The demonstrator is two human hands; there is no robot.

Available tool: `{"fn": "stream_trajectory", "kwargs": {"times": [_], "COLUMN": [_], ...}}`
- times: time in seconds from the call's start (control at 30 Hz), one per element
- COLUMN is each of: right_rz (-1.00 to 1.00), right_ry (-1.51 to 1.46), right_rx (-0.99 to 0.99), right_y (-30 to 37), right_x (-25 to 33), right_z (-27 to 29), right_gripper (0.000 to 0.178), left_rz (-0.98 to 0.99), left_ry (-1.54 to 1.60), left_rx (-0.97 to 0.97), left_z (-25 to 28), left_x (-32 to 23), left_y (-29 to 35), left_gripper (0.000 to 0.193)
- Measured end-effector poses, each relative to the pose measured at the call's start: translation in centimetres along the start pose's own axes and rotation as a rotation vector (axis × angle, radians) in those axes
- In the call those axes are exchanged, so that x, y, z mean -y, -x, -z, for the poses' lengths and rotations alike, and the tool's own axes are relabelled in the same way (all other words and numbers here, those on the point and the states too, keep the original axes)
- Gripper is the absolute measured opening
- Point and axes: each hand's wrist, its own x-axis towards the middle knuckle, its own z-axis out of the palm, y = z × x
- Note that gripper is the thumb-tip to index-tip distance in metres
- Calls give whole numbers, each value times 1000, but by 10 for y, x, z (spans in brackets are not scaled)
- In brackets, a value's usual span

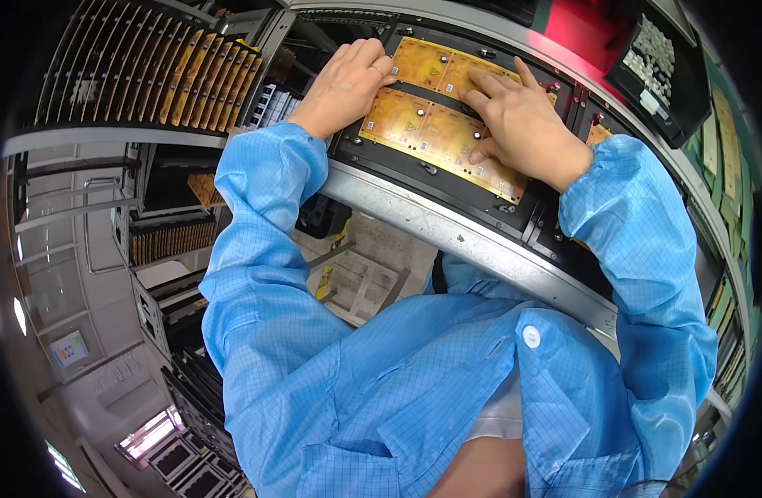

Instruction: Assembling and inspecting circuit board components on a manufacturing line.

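Boards: an amber-yellow rectangular upper circuit board (418, 63) and a matching lower circuit board (398, 123), laid in a flat black fixture (373, 156).
Left hand (344, 87): fingers curled narrowly at the upper circuit board's left end; whether it is gripped cannot be told.
Right hand (526, 120): fingers spread wide over both boards; contact pressure cannot be told.
Handling: alignment is probably best checked along the edges, with light, even pressure applied.
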Motion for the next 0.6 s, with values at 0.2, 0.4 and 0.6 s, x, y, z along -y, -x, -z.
{"fn": "stream_trajectory", "kwargs": {"times": [0.2,0.4,0.6], "right_rz": [-39,-64,238], "right_ry": [34,27,-58], "right_rx": [80,202,-214], "right_y": [-2,-9,11], "right_x": [7,8,-2], "right_z": [5,13,-1], "right_gripper": [81,81,62], "left_rz": [271,460,396], "left_ry": [-83,-1,126], "left_rx": [33,92,-90], "left_z": [-4,-3,4], "left_x": [-15,-18,-18], "left_y": [1,-3,22], "left_gripper": [19,24,20]}}
